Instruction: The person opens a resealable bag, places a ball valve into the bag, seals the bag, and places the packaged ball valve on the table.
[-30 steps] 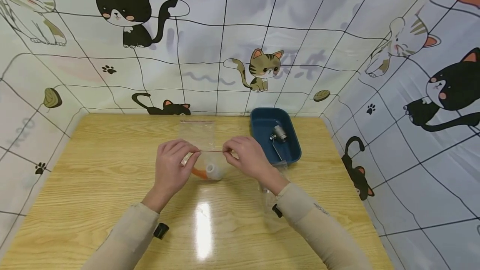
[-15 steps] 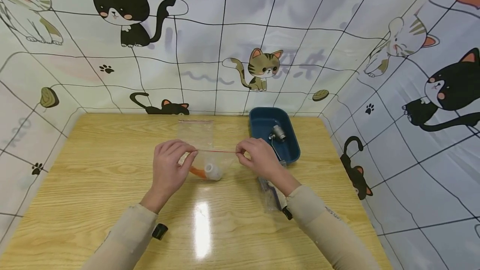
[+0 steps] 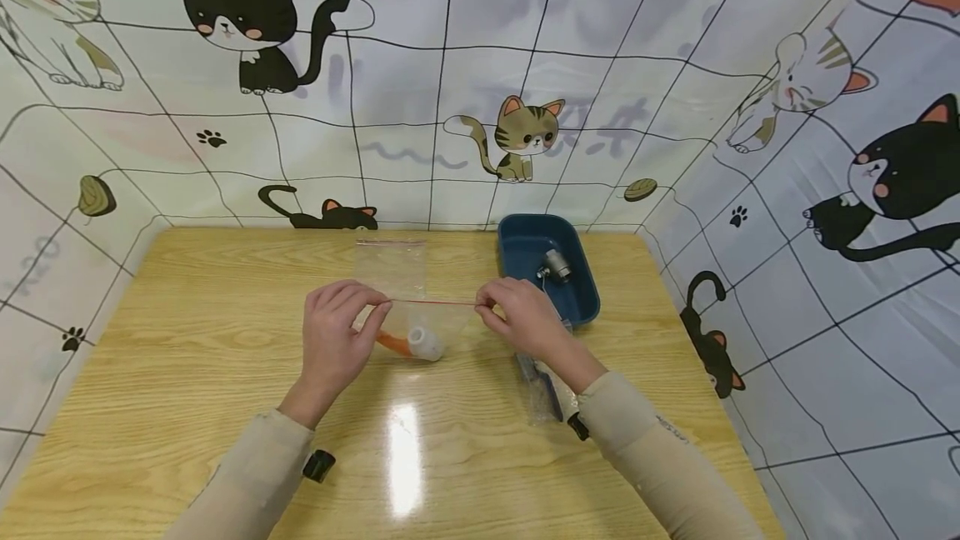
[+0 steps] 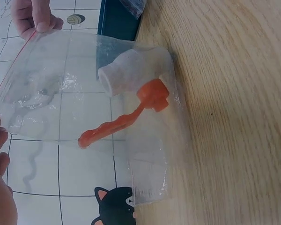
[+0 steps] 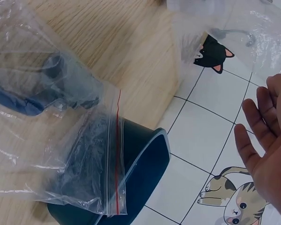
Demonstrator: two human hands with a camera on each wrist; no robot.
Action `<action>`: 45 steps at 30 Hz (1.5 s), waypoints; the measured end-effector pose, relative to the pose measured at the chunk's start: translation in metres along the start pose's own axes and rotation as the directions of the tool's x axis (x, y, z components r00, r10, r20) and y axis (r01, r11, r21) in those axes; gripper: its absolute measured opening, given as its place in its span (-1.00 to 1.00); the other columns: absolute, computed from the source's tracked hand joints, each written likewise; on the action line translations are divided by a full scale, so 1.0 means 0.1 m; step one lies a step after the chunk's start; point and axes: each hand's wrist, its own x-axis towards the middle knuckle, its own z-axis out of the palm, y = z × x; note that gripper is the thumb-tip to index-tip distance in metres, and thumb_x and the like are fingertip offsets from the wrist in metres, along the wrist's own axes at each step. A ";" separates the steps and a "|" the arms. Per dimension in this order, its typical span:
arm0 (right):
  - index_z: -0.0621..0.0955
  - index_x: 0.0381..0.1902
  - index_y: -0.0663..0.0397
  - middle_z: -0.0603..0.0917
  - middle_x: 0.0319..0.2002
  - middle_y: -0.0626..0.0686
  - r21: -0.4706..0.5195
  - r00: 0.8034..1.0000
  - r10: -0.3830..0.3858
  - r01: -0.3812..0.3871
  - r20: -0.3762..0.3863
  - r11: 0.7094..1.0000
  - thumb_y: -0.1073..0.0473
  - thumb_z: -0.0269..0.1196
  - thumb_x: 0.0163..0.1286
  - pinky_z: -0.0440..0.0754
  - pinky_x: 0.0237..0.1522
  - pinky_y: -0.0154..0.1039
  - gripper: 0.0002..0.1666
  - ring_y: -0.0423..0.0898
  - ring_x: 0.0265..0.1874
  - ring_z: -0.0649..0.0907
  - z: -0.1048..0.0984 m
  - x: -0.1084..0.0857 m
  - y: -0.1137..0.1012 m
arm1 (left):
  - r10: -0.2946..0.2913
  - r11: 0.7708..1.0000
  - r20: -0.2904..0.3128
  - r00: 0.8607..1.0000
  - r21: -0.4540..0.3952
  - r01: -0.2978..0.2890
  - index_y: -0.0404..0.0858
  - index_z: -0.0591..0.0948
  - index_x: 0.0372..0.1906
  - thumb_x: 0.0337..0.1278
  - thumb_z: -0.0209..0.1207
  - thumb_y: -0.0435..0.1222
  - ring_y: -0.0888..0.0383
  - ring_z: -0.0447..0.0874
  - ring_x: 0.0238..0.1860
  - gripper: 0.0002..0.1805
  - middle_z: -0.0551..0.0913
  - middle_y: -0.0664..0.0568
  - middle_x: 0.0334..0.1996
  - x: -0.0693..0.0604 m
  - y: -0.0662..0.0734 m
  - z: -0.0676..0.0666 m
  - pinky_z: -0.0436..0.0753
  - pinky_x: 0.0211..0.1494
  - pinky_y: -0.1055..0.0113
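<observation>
A clear zip bag (image 3: 453, 322) with a red seal line is stretched between the two hands. My left hand (image 3: 335, 336) pinches one end of its top edge between thumb and fingers. The other end is pinched by my right hand (image 3: 522, 319). Inside, at the bottom of the bag, lie a white plastic pipe fitting (image 4: 136, 69) and an orange lever-like piece (image 4: 110, 127) with a wider, cap-like end. The head view shows the seal line pulled straight. In the right wrist view the right fingertips are partly cut off at the edge.
Behind the hands a second clear zip bag (image 3: 390, 261) lies flat on the wooden table (image 3: 225, 315). A blue tray (image 3: 590, 298) at the back right holds a metal fitting (image 3: 557, 263). Under the right wrist lies another zip bag (image 5: 96, 164) with a dark blue item, against the tray.
My right hand has moved to the right along the bag's top edge, so more of the red seal shows between the hands. The left hand stays almost in place.
</observation>
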 end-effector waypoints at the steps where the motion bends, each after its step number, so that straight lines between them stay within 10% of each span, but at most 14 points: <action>1: 0.59 -0.23 -0.14 0.66 -0.31 -0.16 -0.003 1.000 0.003 -0.003 0.002 1.000 0.08 0.18 0.45 0.56 -0.18 -0.18 -0.94 -0.21 -0.31 0.60 0.01 0.00 0.00 | -0.003 1.000 0.005 1.000 -0.004 0.003 -0.15 0.72 -0.35 0.10 0.34 -0.27 0.02 0.64 -0.10 -0.95 0.76 0.03 -0.36 0.00 0.00 0.00 0.38 0.11 0.02; 8: 0.57 -0.12 -0.08 0.66 -0.11 -0.05 0.260 0.985 0.123 -0.151 0.121 0.954 0.07 0.17 0.46 0.60 -0.03 -0.17 -0.88 -0.12 -0.07 0.64 0.07 0.04 -0.06 | -0.041 0.996 0.048 0.998 -0.078 0.045 -0.16 0.71 -0.32 0.13 0.33 -0.28 0.04 0.63 -0.11 -0.96 0.74 0.04 -0.35 -0.03 -0.02 -0.02 0.38 0.12 0.04; 16: 0.48 0.27 0.01 0.57 0.24 0.04 0.602 0.953 0.192 -0.299 0.236 0.741 0.07 0.24 0.40 0.52 0.18 -0.04 -0.49 0.05 0.21 0.57 0.28 0.12 -0.09 | -0.032 0.989 0.067 0.997 -0.145 0.042 -0.14 0.69 -0.33 0.09 0.35 -0.33 0.10 0.64 -0.18 -0.94 0.72 0.08 -0.37 -0.04 -0.03 -0.06 0.42 0.10 0.06; 21: 0.51 0.26 0.12 0.57 0.23 0.15 0.771 0.930 0.178 -0.365 0.320 0.522 0.17 0.24 0.39 0.60 0.13 -0.12 -0.51 0.10 0.18 0.60 0.47 0.12 -0.11 | -0.031 0.988 0.069 0.997 -0.149 0.041 -0.14 0.70 -0.33 0.10 0.35 -0.32 0.10 0.64 -0.18 -0.95 0.73 0.09 -0.37 -0.04 -0.03 -0.06 0.42 0.09 0.06; 24: 0.54 0.24 0.14 0.59 0.21 0.18 0.800 0.916 0.179 -0.401 0.360 0.447 0.20 0.23 0.40 0.64 0.05 -0.21 -0.53 0.04 0.10 0.64 0.55 0.11 -0.12 | -0.039 0.987 0.070 0.997 -0.155 0.050 -0.15 0.70 -0.33 0.09 0.35 -0.33 0.10 0.64 -0.17 -0.95 0.73 0.08 -0.36 -0.05 -0.04 -0.07 0.42 0.11 0.05; 32: 0.64 0.07 0.13 0.67 0.08 0.15 0.779 0.908 0.210 -0.419 0.363 0.465 0.14 0.22 0.41 0.62 -0.04 -0.09 -0.67 -0.21 -0.17 0.63 0.76 0.12 -0.13 | -0.055 0.984 0.069 0.996 -0.164 0.066 -0.16 0.71 -0.33 0.09 0.35 -0.33 0.09 0.64 -0.17 -0.95 0.74 0.07 -0.36 -0.05 -0.07 -0.10 0.42 0.12 0.01; 39: 0.57 0.00 0.32 0.66 -0.01 0.31 0.795 0.940 0.128 -0.336 0.316 0.506 0.24 0.09 0.50 0.57 -0.06 -0.33 -0.74 0.11 -0.05 0.63 0.70 0.15 -0.24 | -0.072 0.985 0.081 0.994 -0.151 0.084 -0.13 0.70 -0.31 0.11 0.34 -0.32 0.07 0.64 -0.13 -0.95 0.73 0.05 -0.33 -0.06 -0.10 -0.12 0.42 0.15 -0.03; 45: 0.61 0.06 0.12 0.70 0.05 0.11 0.784 0.943 0.130 -0.329 0.308 0.526 0.16 0.04 0.54 0.59 0.14 -0.27 -0.70 -0.05 0.09 0.67 0.82 0.14 -0.22 | -0.071 0.987 0.054 0.996 -0.144 0.078 -0.13 0.70 -0.32 0.10 0.34 -0.35 0.05 0.64 -0.16 -0.94 0.73 0.05 -0.34 -0.07 -0.13 -0.12 0.42 0.10 -0.08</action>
